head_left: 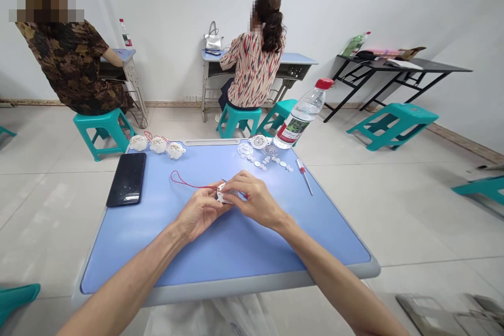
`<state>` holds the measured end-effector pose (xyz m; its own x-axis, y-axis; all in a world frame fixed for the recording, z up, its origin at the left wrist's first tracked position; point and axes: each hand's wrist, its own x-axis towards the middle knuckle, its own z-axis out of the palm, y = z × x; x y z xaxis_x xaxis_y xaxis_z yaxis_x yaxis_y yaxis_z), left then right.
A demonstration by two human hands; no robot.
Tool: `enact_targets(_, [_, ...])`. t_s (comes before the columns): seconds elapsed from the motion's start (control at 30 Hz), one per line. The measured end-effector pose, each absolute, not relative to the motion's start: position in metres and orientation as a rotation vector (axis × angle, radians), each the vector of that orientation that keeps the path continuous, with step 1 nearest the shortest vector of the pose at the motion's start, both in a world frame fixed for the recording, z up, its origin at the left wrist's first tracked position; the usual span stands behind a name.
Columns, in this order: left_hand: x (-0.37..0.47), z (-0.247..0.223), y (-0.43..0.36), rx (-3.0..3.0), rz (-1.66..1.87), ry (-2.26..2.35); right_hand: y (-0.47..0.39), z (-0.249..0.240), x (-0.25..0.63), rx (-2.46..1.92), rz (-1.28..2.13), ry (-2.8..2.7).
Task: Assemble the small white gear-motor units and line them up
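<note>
Over the middle of the blue desk (pixel 189 252), my left hand (pixel 202 212) grips a small round white part (pixel 221 194) from the left and below. A red cord (pixel 185 182) loops out from it to the left. My right hand (pixel 252 199) closes on the same part from above, fingertips pressed to it and covering much of its face. Something red and thin shows by the right fingers, too hidden to name. Similar white round parts with red cords (pixel 158 145) lie at the far left edge. Small white discs (pixel 260 165) and clear round pieces (pixel 245 150) lie beyond my hands.
A black phone (pixel 126 179) lies at the desk's left. At the back right stands a water bottle (pixel 297 118), beside another round white part (pixel 259 141). A screwdriver (pixel 304 176) lies along the right edge. Two people (pixel 255 63) sit on green stools farther off.
</note>
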<state>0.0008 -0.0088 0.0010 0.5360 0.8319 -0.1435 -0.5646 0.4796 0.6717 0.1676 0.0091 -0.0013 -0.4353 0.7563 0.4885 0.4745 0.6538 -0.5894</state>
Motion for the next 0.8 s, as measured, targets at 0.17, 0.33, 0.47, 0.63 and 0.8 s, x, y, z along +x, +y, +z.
enact_targets(0.17, [0.0005, 0.0008, -0.0078, 0.61, 0.897, 0.504, 0.0082, -0.0009, 0.1699, -0.942, 0.488, -2.129])
enact_targets(0.33, [0.0012, 0.0011, -0.0079, 0.611, 0.892, 0.512, 0.0086, -0.0004, 0.1704, -0.932, 0.492, -2.144])
enact_targets(0.47, [0.0016, 0.0016, -0.0087, 0.619, 0.891, 0.509, 0.0096, 0.0006, 0.1696, -0.945, 0.486, -2.154])
enact_targets(0.63, [0.0022, 0.0014, -0.0078, 0.622, 0.888, 0.491, 0.0132, -0.001, 0.1704, -0.943, 0.5, -2.171])
enact_targets(0.8, [0.0023, -0.0004, -0.0067, 0.607, 0.89, 0.503, 0.0168, -0.0026, 0.1722, -0.951, 0.534, -2.174])
